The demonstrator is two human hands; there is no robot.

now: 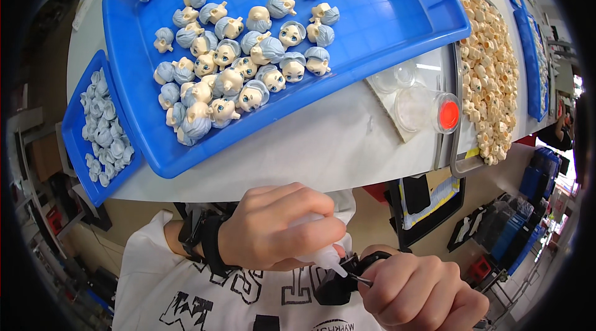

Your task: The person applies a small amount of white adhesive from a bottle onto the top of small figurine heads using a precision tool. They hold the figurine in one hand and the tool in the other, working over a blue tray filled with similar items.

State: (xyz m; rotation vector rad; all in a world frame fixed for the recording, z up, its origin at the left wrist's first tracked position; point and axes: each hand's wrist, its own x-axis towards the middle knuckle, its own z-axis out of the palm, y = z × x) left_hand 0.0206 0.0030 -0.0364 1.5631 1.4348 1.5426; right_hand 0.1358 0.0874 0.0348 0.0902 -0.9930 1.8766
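Observation:
My left hand is closed around a small white squeeze bottle in front of my chest. The bottle's narrow nozzle points down and to the right, toward my right hand. That hand is curled with its knuckles up, and a thin metal tip sticks out from its fingers close to the nozzle. The rest of this slim metal piece is hidden in the fist, so its kind cannot be told. Black bands circle both wrists.
Above my hands, a big blue tray holds doll heads with light-blue hair. A smaller blue tray carries light-blue hair pieces. Right of them stand clear jars, one with a red-orange centre, and a metal tray of beige face parts.

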